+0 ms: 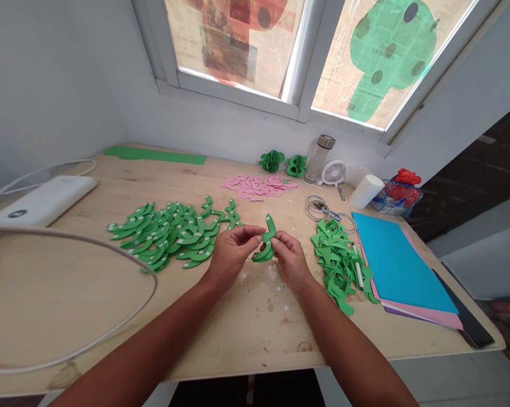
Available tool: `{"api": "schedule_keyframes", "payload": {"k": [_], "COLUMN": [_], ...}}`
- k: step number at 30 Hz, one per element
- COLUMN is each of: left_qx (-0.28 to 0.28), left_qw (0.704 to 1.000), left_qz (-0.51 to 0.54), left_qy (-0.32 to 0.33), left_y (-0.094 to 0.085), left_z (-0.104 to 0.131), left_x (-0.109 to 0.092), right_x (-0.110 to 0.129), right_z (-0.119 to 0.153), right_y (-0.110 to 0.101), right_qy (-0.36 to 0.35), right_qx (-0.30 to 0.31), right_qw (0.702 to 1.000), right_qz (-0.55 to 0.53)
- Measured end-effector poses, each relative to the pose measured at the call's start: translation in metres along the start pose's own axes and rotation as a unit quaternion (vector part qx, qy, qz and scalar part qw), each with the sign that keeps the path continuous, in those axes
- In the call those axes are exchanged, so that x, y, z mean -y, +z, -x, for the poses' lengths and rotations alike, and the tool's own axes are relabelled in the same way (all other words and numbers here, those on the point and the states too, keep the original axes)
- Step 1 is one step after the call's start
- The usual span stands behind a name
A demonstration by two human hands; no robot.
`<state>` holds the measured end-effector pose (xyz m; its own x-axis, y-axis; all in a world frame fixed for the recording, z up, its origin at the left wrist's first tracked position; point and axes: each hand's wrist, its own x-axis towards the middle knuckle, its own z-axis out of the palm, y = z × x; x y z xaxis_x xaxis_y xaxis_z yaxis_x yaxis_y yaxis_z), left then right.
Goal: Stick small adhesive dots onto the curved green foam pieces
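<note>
Green paper cutout (271,227), narrow and curving, apparently lifted off the desk (238,345) near the centre of the view, with a white patch (268,218) close to its upper tip. Pinched from one side by thumb and fingers of the left grip (234,249), from the other by the right grip (292,259); grasped on both sides, released by neither. Joined to the lower green piece (263,255) or merely overlapping it: impossible to tell. Could crease or tear at the slim bend if tugged outward from both sides at once. Could bond askew, supposing the white patch to be adhesive, if pressed without lining up the edges. Could pick up small white bits (278,289) if lowered to the wood. To the left, a spread of green cutouts (165,237), easily scattered by a stray wrist; to the right, loose green scraps (333,254), easily mixed in if swept inward. Near the left forearm (170,328), a looped white cable (155,278), liable to snag. Reaching forward from the near edge with left and right forearm (340,333) angled inward, fingers curled, thumbs facing across the paper.
</note>
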<state>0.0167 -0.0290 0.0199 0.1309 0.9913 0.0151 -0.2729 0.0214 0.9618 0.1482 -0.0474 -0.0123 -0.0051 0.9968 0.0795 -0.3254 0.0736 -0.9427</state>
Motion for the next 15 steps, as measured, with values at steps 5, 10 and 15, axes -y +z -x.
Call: {"api": "schedule_keyframes", "payload": {"k": [5, 10, 15], "left_qx": [0.010, 0.015, 0.013], "left_qw": [1.000, 0.999, 0.997], "left_qz": [0.008, 0.036, 0.064], "left_qy": [0.009, -0.006, -0.029], "left_y": [-0.0014, -0.0010, -0.0003], "left_z": [-0.0006, -0.0024, -0.0035], "left_x": [0.0023, 0.0036, 0.0056], "right_x": [-0.0022, -0.0025, -0.0003], "right_z": [-0.0006, -0.0002, 0.0003], "right_y": [-0.0009, -0.0002, 0.0012], "right_qy": [-0.004, -0.003, -0.006], "right_qx": [0.008, 0.012, 0.009], "right_qw": [1.000, 1.000, 1.000], "right_qz": [-0.013, -0.019, -0.016]}}
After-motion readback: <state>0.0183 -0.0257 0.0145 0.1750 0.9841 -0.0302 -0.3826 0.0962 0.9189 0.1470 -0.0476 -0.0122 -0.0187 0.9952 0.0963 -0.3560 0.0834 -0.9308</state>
